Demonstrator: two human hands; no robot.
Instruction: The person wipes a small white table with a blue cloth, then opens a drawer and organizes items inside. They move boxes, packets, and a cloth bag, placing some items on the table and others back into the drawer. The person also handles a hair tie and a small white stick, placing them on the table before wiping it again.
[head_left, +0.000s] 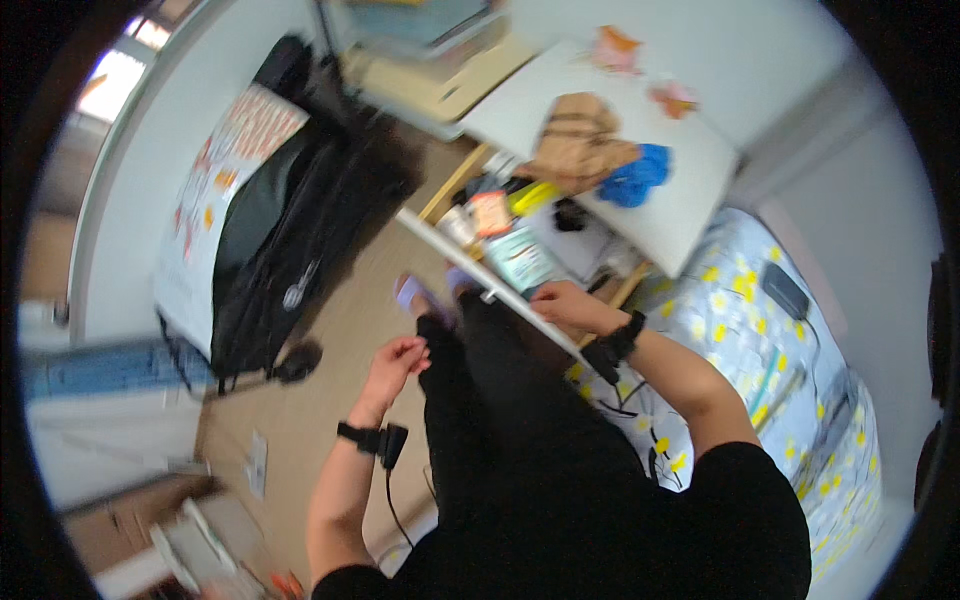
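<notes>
An open drawer (525, 307) of a white table extends before me, its pale front panel running diagonally. My right hand (566, 306) is bent over the drawer's right part, just inside the front panel; blur hides whether its fingers grip anything. Near it lies a pale green packet (521, 259) with writing. Further left in the drawer are an orange packet (491, 214) and a bright yellow item (534, 198). My left hand (397, 367) hangs over the floor beside my leg, its fingers curled together with nothing visible in them. Both wrists wear black straps with cables.
Crumpled brown paper (581, 142) and a blue crumpled item (637, 176) lie on the white tabletop (690, 217). To the right is a bed with yellow-flowered fabric (705, 315), bearing a dark device (785, 291). A black bag-like item (300, 247) stands left.
</notes>
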